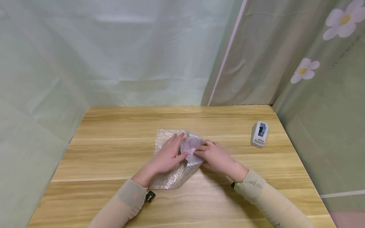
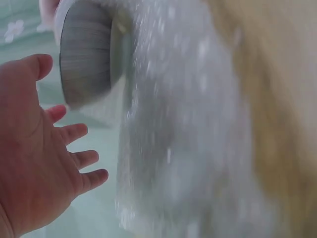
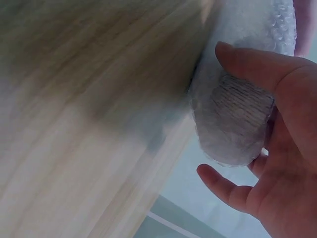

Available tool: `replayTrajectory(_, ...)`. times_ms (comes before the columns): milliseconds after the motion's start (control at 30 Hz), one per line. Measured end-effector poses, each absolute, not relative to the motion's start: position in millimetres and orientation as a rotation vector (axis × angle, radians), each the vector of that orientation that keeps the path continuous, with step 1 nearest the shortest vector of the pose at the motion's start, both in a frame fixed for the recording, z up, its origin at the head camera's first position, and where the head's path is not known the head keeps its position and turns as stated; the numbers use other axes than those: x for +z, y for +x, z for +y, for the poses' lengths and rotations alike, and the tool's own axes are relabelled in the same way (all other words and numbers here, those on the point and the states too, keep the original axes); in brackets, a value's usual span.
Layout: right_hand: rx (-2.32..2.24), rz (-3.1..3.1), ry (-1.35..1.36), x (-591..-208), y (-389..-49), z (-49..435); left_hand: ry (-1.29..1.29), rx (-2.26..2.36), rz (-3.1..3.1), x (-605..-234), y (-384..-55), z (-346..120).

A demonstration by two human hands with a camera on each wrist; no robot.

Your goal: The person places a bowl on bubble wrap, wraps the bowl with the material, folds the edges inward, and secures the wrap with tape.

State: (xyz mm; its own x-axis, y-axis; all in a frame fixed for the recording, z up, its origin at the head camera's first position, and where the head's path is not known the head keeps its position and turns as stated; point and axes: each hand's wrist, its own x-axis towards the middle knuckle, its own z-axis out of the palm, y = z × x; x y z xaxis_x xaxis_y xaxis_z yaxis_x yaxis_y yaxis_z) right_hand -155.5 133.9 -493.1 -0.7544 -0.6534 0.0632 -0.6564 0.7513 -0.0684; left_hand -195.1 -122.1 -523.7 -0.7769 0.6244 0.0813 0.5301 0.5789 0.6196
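A bowl (image 1: 187, 146) with fine radial lines stands upright on a sheet of bubble wrap (image 1: 171, 179) at the middle of the table. In the left wrist view, the bowl's ribbed side (image 2: 88, 54) shows bare above the sheet. My left hand (image 1: 168, 155) lies over the sheet with spread fingers, its thumb at the bowl's near left rim. My right hand (image 1: 216, 157) pinches bubble wrap folded up against the bowl's right side. In the right wrist view, the thumb presses the outside of the wrapped side (image 3: 240, 106); the other fingers are partly hidden.
A white tape dispenser (image 1: 259, 134) stands at the back right of the wooden table (image 1: 108, 145). Curtains (image 1: 148, 57) hang behind and along both sides of the table. A dark wrist strap piece (image 1: 150, 196) shows at the left cuff.
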Motion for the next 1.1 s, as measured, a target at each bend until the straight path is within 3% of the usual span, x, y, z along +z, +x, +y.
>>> replayTrajectory(200,0.145,-2.895,1.08,-491,-155,134,0.886,1.127,2.733,-522,-211,-146)
replayTrajectory(567,0.194,-2.872,1.071,-494,-158,133,0.336,1.249,2.737,-526,-245,-182)
replayTrajectory(1100,0.214,-2.868,1.072,-499,-156,129,0.154,1.264,2.695,-541,-266,-182)
